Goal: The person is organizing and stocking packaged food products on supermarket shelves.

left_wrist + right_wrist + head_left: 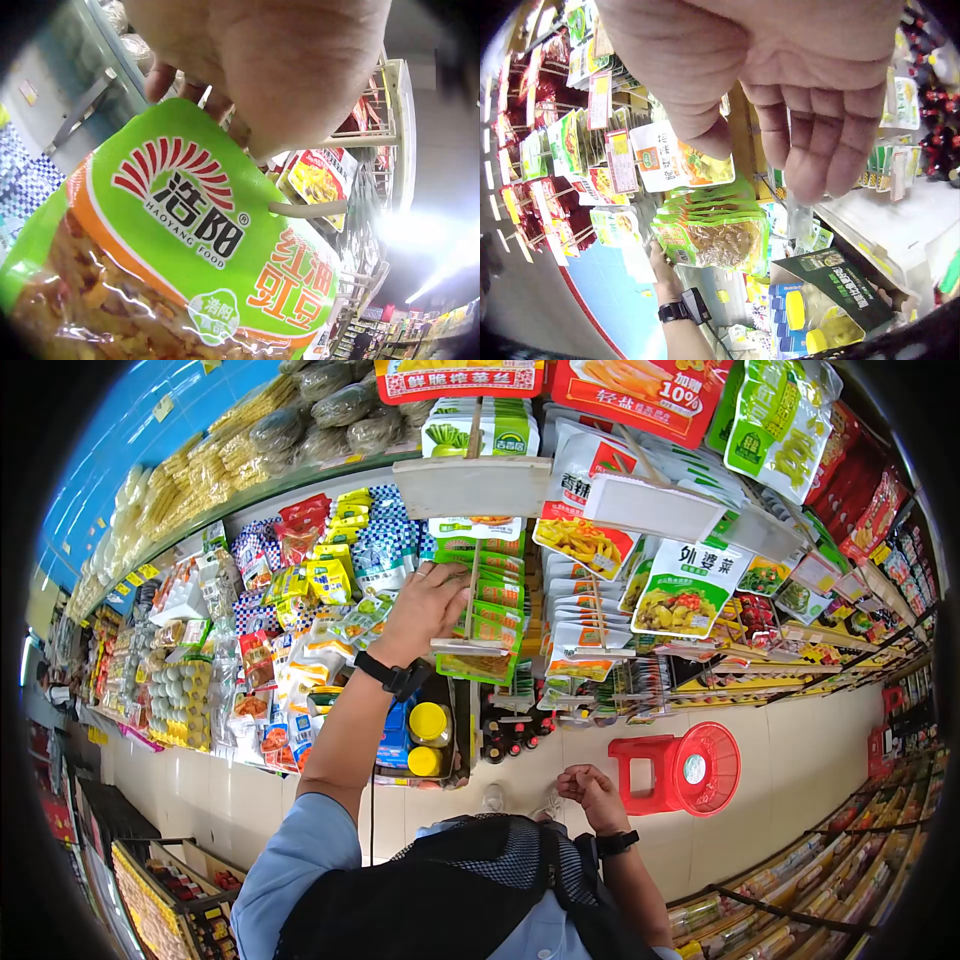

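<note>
In the head view my left hand (pixel 425 615) is at the left side of green packets (pixel 495 600) hanging in a row on a rack hook. Up close in the left wrist view, the front green packet (pixel 187 195) shows red and orange print, and the fingertips of my left hand (pixel 262 67) curl behind its upper edge; the thumb's grip is hidden. My right hand (pixel 595 795) hangs low in front of the body, holding nothing. Its fingers are loosely bent in the right wrist view, where that hand (pixel 780 90) appears in front of the shelves.
White price-tag holders (pixel 655 505) jut out above and beside the packets. Yellow-lidded jars (pixel 430 725) stand in a box below the left forearm. A red stool (pixel 640 770) and red basket (pixel 710 768) are on the floor at right.
</note>
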Demonstrator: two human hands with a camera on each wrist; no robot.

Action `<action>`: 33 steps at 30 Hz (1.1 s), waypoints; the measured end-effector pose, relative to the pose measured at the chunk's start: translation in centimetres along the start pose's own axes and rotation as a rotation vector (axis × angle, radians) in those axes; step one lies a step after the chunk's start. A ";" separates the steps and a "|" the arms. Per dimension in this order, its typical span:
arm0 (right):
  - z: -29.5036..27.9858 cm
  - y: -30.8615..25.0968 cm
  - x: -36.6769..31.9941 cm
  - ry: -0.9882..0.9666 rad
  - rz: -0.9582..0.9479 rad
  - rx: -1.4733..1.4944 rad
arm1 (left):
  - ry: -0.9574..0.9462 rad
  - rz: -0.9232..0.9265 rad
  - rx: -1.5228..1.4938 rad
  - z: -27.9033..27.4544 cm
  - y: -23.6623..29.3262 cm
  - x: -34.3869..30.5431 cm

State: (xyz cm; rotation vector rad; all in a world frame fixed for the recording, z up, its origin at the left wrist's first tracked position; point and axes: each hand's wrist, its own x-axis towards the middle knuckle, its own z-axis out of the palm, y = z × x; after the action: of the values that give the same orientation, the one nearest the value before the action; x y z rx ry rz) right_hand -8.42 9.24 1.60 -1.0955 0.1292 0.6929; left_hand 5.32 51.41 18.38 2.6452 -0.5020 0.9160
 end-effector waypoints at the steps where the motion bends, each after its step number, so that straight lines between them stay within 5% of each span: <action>1: 0.0 -0.1 0.0 0.004 -0.004 0.001 | 0.011 -0.004 0.002 0.2 -0.4 0.1; 5: 0.0 0.0 0.1 -0.001 -0.001 0.001 | 0.100 0.081 0.060 -0.9 0.0 1.2; 14: 0.4 -0.2 0.0 -0.006 0.041 -0.033 | -0.129 -0.010 0.104 -0.2 -0.9 2.5; 33: 0.7 -0.7 -0.2 0.019 0.039 -0.057 | -0.041 -0.042 0.096 1.0 -1.5 4.2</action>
State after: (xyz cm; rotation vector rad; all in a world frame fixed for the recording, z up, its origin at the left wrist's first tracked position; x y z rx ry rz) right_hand -8.36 9.50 2.54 -1.1574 0.1482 0.7245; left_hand 9.52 51.39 20.09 2.7549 -0.4205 0.8957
